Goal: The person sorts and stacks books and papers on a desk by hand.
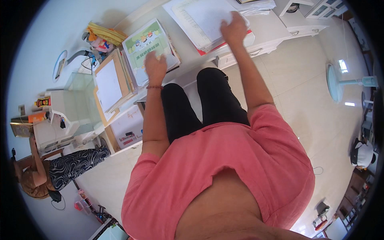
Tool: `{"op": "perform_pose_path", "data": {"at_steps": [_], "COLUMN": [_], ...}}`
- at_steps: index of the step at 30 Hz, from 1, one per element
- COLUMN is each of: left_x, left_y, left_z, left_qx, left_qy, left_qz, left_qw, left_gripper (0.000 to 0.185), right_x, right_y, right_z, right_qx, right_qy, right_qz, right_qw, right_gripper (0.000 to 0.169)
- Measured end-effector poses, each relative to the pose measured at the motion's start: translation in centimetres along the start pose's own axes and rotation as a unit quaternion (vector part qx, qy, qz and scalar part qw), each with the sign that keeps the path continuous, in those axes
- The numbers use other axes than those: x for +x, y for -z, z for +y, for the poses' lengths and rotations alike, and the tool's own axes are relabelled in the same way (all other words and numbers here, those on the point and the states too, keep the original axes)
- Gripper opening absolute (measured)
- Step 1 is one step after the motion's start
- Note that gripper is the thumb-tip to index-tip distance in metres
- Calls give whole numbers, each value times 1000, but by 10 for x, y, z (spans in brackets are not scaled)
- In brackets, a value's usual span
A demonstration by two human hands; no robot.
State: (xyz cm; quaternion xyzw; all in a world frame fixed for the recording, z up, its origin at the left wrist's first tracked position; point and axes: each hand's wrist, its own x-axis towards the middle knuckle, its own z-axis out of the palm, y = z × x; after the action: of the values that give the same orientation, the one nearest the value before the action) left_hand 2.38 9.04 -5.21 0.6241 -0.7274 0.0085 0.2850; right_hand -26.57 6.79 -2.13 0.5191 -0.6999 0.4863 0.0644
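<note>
My left hand (155,67) is over the lower part of a green printed booklet cover (147,45) with cartoon figures, which tops a pile of papers; its thumb and fingers are apart and it grips nothing that I can see. On the right, my right hand (234,28) is at the near right corner of a thick stack of white paper sheets (207,21), its thumb and fingers spread. Something red shows under that stack. Both hands are slightly blurred, so whether they touch the paper is hard to tell. A beaded bracelet (154,87) circles my left wrist.
Framed boards and papers (109,84) lie left of the booklet, near a yellow cloth (105,33). More papers (258,7) sit at the desk's (264,27) far right. A person (39,180) is at the lower left. A pale blue standing fan (334,82) is on the right.
</note>
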Motion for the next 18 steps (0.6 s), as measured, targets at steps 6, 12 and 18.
{"op": "perform_pose_path", "data": {"at_steps": [6,12,18], "left_x": [27,44,49], "left_y": [-17,-27,-25], "left_z": [98,117,117], "left_qx": [-476,-452,-521], "left_qy": [285,334,347], "left_qz": [-225,-228,-156], "left_qw": [801,795,764], "left_gripper": [43,35,26], "right_x": [31,36,35], "right_y": [14,19,23], "right_z": [52,62,60], "right_qx": [-47,-17,3], "right_qy": [-137,-130,-118], "right_qz": [-154,-151,-148], "right_qw": [977,980,982], "right_gripper": [46,44,42]}}
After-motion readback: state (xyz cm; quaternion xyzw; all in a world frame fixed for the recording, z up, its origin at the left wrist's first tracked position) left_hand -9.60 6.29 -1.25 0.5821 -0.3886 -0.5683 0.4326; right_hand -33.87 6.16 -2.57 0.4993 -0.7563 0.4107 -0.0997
